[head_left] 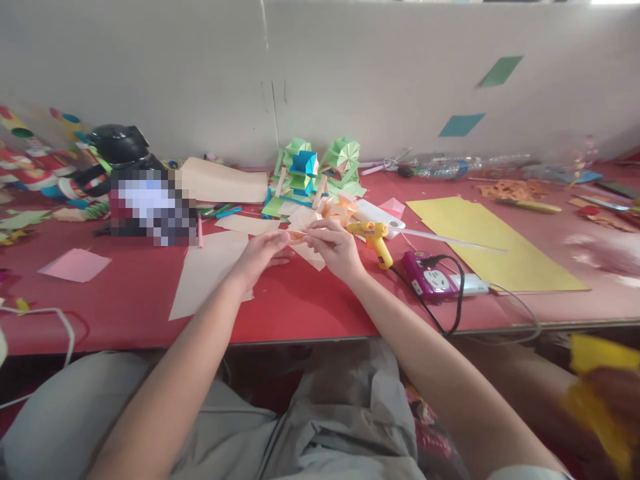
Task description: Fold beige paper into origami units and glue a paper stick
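Observation:
Above the red table, my left hand (265, 255) and my right hand (336, 248) meet at a small folded piece of orange paper (298, 235). Fingers of both hands are closed on it from either side, and they cover much of it. Just beyond my right hand lie orange folded paper pieces (341, 209). A yellow glue gun (375, 235) rests to the right of that hand, a clear glue stick (450, 240) reaching out behind it. Pale paper sheets (205, 270) lie beside and under my left hand.
Green and blue folded-paper models (304, 170) stand at the back. A purple power strip (430, 277) with cables sits right, near yellow paper (505, 247). Pink paper (75, 265) and a pixelated area are left. At lower right, another person's blurred hand (617, 393) holds something yellow.

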Available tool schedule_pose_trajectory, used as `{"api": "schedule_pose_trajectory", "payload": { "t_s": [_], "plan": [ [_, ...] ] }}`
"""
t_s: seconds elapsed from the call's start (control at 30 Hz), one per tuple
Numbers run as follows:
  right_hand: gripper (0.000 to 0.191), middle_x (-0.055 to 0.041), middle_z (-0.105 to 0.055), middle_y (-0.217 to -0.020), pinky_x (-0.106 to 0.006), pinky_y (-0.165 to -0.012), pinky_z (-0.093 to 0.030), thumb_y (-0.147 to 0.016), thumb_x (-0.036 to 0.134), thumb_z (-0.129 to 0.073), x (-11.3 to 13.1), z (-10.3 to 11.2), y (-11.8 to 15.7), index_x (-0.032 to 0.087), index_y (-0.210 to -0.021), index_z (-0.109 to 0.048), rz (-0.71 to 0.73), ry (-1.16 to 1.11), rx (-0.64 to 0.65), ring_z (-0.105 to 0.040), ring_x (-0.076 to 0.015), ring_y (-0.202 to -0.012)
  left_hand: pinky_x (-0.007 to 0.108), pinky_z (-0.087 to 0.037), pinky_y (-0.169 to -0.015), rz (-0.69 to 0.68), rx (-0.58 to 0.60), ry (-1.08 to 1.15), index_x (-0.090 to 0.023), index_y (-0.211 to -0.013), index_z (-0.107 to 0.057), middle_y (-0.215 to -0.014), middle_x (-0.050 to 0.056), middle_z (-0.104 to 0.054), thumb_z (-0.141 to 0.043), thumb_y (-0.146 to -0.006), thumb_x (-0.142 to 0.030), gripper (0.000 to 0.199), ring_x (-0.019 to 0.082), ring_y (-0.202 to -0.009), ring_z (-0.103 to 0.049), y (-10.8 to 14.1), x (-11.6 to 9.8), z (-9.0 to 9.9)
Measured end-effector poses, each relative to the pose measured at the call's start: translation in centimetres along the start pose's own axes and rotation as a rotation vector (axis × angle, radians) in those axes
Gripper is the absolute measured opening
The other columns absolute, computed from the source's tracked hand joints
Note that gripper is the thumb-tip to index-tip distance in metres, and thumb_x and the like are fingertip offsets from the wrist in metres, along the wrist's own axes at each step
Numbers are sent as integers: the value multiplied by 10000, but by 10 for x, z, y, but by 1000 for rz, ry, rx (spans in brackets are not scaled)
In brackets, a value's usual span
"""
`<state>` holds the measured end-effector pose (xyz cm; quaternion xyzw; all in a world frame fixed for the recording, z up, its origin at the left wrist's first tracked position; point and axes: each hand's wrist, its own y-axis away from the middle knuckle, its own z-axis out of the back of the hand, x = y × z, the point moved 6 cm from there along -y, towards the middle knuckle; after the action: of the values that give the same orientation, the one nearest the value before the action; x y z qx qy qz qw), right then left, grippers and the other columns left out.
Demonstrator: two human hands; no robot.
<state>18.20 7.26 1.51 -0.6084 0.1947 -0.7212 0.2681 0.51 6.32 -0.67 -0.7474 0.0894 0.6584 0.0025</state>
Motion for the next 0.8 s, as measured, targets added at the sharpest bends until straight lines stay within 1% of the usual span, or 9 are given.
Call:
{"api": "schedule_pose_trajectory", "payload": {
  "t_s": [0.07,0.13,0.23,0.33,0.43,0.5,0.6,0.7,0.8],
  "plan": [
    [247,-87,-704,-1084,-356,-849,-585,-886,447,-703,1,-2,2,241,-976,-807,14,-16,28,-676,-216,-1017,361,-590,-817,49,40,131,-149,-996,-738,-1047,133,-753,-771,-760,-602,512,243,-889,-731,0,1,-2],
    [243,-90,-701,-1114,-380,-912,-590,-870,434,-722,3,-5,3,239,-993,-801,25,-36,78,-677,-225,-1062,357,-588,-861,5,36,205,-137,-1000,-744,-1036,126,-753,-799,-768,-507,440,234,-923,-724,0,-3,-1],
    [255,-95,-688,-1137,-382,-905,-605,-870,437,-716,7,-7,4,234,-1007,-789,36,-43,129,-679,-227,-1071,336,-584,-882,-78,-20,203,-124,-1007,-746,-1054,106,-742,-858,-713,-296,359,206,-940,-706,1,-8,2],
    [262,-99,-672,-1157,-381,-888,-606,-904,448,-667,10,-6,3,233,-1005,-776,51,-9,153,-673,-225,-1079,339,-589,-843,-78,-102,197,-113,-1003,-733,-965,91,-740,-872,-656,-220,389,192,-868,-704,0,-6,6],
    [277,-101,-665,-1183,-428,-993,-558,-944,452,-608,11,-8,2,229,-961,-772,84,45,183,-646,-235,-1145,346,-587,-799,-106,-179,169,-123,-1020,-725,-915,86,-753,-867,-629,-224,428,209,-838,-714,0,-5,11],
    [270,-105,-657,-1190,-424,-991,-555,-942,452,-615,8,-8,2,226,-941,-764,74,78,156,-634,-237,-1162,349,-578,-784,-139,-212,91,-135,-1031,-722,-908,87,-766,-866,-629,-256,444,222,-823,-722,1,-6,12],
    [229,-103,-644,-1186,-388,-907,-579,-894,447,-688,6,-6,2,226,-930,-735,63,128,68,-631,-232,-1130,352,-564,-794,-179,-175,-44,-143,-1017,-723,-917,92,-777,-858,-664,-330,422,236,-827,-729,2,-6,6],
    [218,-80,-677,-1108,-403,-944,-544,-892,428,-696,11,-6,2,217,-842,-675,108,156,47,-648,-215,-1051,343,-558,-787,-196,-126,-89,-149,-979,-725,-905,85,-779,-853,-674,-382,405,250,-856,-731,3,-4,-3],
    [188,-75,-715,-1065,-390,-920,-538,-905,404,-683,12,-5,2,220,-915,-641,97,129,36,-666,-208,-1001,323,-553,-750,-178,-145,-90,-159,-981,-725,-870,67,-776,-857,-661,-379,410,241,-846,-727,3,-2,-4]
  ]
}}
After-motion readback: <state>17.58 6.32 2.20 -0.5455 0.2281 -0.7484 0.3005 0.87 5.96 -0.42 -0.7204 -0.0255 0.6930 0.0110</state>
